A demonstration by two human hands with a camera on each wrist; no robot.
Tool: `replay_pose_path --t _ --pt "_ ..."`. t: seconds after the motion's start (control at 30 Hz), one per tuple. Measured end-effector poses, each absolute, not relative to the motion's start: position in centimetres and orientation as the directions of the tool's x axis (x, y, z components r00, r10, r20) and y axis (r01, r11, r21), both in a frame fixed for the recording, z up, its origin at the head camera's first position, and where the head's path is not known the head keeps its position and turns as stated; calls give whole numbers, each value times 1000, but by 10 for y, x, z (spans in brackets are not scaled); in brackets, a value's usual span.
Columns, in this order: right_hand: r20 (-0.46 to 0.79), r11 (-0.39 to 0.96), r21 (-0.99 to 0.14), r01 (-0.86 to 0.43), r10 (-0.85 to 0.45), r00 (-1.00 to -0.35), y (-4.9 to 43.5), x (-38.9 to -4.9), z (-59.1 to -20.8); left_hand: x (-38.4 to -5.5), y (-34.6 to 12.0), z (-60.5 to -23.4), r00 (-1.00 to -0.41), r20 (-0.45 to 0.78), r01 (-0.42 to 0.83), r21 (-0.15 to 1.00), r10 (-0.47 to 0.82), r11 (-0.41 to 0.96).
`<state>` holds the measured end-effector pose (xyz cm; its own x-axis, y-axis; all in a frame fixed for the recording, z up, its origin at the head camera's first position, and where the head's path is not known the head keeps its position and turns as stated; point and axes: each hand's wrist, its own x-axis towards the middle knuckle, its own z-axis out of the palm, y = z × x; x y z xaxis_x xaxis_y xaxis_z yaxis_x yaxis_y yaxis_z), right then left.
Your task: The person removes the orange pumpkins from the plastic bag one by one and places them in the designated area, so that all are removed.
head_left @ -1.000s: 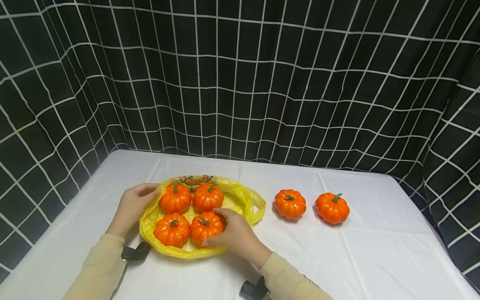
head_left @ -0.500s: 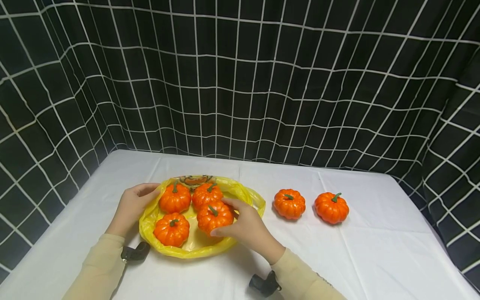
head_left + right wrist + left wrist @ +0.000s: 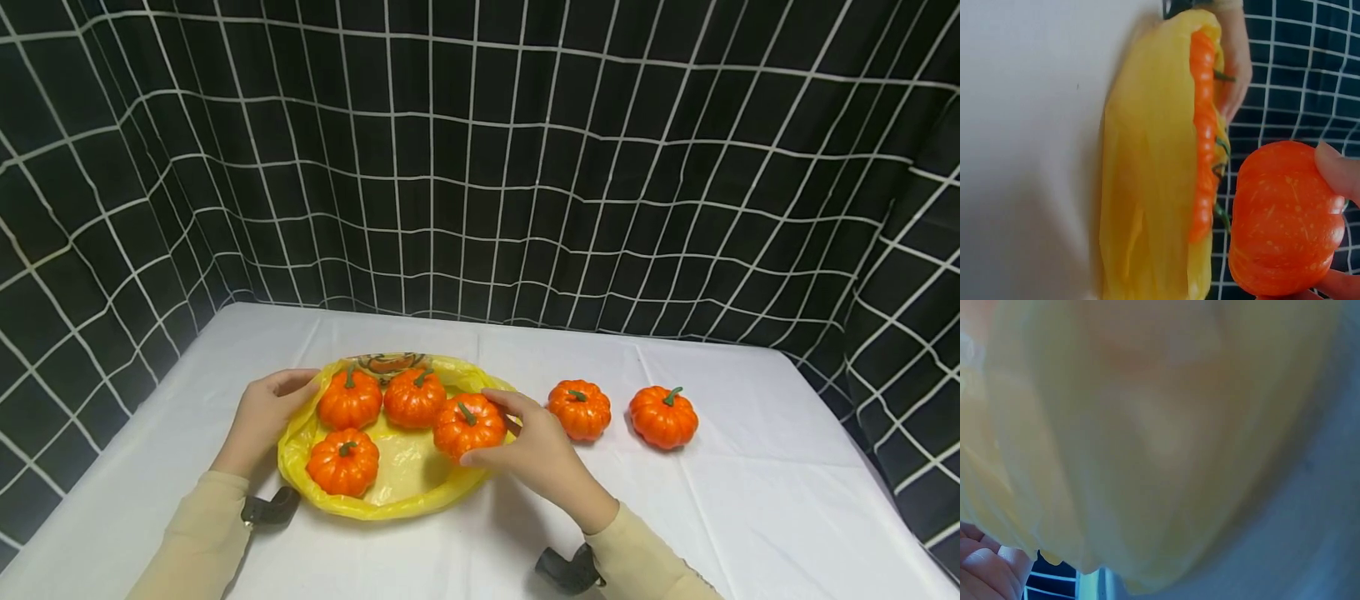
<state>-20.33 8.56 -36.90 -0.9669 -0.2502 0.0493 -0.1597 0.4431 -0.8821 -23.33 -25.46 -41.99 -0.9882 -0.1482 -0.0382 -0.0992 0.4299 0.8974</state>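
Note:
In the head view my right hand [image 3: 543,454] holds a small orange pumpkin [image 3: 469,427] with a green stem, thumb on its near side and fingers on the far side. The right wrist view shows this pumpkin [image 3: 1288,219] raised above the rim of a yellow plastic bag [image 3: 1154,150]. Three other pumpkins sit inside the opened bag [image 3: 405,507]: one at front left [image 3: 343,462], two along the back. At the bag's left rim, my left hand [image 3: 262,417] grips the plastic. Yellow film fills most of the left wrist view, with part of the hand [image 3: 988,572] at its lower left.
Two more pumpkins lie on the white-covered table [image 3: 765,500] right of the bag, one nearer [image 3: 579,410] and one farther right [image 3: 663,417]. A black curtain with a white grid [image 3: 480,167] surrounds the table's back and sides.
My right hand has lifted the front right pumpkin from its spot in the bag and carried it rightward, over the bag's right side. My left hand has stayed at the left rim.

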Motion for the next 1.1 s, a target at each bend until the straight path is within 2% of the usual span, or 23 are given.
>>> replay_pose_path --t 0.5,0.73,0.93,1.1 --pt "26 433 -893 -121 -218 -976 136 -197 -361 -231 -255 -421 -988 -27 -89 901 -150 425" --pt "-8 454 -889 -66 -160 -987 156 -192 -358 -232 -254 -419 -988 -39 -101 896 -150 432" --pt "15 487 -870 -84 -143 -990 172 -191 -359 -233 -253 -418 -987 -39 -103 894 -154 437" --pt "-24 492 -870 -38 -119 -993 184 -189 -360 -233 -254 -419 -988 -28 -92 895 -150 436"
